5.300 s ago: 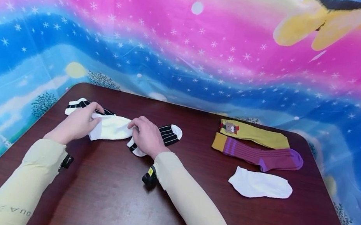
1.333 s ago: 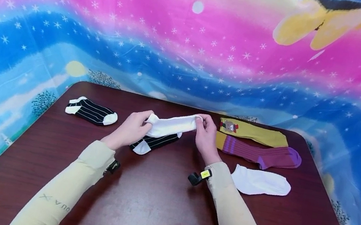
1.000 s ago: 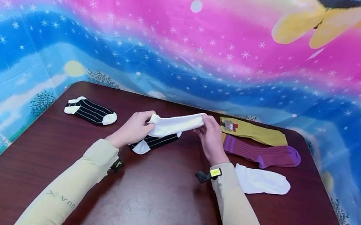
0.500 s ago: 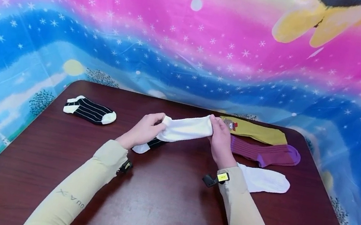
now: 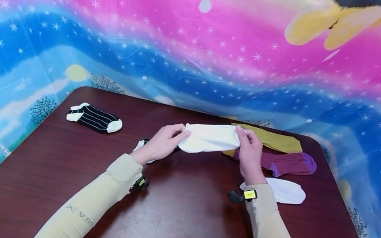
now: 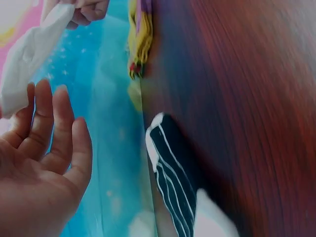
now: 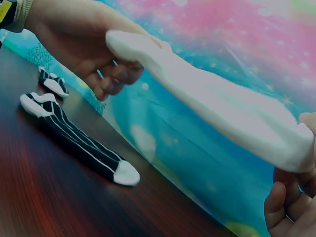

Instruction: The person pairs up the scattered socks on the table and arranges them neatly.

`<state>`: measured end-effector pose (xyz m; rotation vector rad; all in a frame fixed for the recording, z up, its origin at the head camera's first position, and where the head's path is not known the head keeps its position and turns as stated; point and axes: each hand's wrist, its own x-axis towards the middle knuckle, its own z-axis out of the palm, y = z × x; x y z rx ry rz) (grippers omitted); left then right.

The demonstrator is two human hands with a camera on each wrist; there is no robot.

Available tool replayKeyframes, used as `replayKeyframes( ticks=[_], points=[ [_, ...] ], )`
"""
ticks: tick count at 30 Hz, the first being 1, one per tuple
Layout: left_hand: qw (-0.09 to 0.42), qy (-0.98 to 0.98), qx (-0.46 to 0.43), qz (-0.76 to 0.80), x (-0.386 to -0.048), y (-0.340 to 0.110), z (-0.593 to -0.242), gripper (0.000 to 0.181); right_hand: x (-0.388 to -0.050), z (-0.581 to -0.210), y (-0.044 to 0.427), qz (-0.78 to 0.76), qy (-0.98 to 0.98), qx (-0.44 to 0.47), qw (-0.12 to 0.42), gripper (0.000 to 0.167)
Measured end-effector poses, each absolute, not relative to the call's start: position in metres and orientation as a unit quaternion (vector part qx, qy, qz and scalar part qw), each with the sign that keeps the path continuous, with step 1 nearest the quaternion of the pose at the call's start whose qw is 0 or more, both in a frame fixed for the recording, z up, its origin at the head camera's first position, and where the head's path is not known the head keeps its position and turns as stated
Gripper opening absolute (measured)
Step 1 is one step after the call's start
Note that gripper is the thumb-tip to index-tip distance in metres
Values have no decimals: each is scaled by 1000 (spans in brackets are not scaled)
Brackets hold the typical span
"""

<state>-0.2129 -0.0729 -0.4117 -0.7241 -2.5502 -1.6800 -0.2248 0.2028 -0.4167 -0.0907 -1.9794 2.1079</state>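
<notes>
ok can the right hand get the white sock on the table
Probably yes: nothing visible lies on the white sock near the right hand, but that hand likely must release the held sock first.

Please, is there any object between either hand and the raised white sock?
Nothing visible: the left hand and right hand hold the raised white sock directly, at opposite ends. The striped socks lie on the table.
</notes>
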Motion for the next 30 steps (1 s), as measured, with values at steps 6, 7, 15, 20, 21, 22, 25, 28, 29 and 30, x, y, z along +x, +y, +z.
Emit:
replayKeyframes(
  ticks=[6,7,15,20,21,22,25,28,29,30],
  points=[
    [8,-813,-230,-535,-207,-59,-410,31,-223,-416,220,720,-674,-62,153,28],
    [10,-813,-230,-534,-206,-56,-410,31,-222,-416,223,718,-675,-63,157,27],
    [5,-824,-239,-514,-202,-40,-410,26,-213,-416,248,665,-723,-75,173,31],
    [-13,-828,-237,-508,-199,-32,-411,19,-206,-413,266,661,-727,-69,170,29],
    [-17,-828,-238,-508,-198,-30,-411,18,-205,-412,269,664,-726,-68,167,29],
    [-21,-826,-239,-510,-198,-28,-412,17,-204,-411,272,663,-727,-68,165,28],
    [-34,-819,-246,-518,-196,-23,-413,15,-201,-410,280,658,-732,-69,161,28],
    [-41,-815,-251,-521,-195,-16,-414,13,-199,-409,288,648,-741,-75,157,28],
    [-41,-816,-252,-519,-195,-13,-415,12,-199,-408,290,649,-741,-77,155,28],
    [-41,-816,-252,-519,-194,-10,-415,11,-198,-408,292,651,-740,-79,153,29]
  ],
)
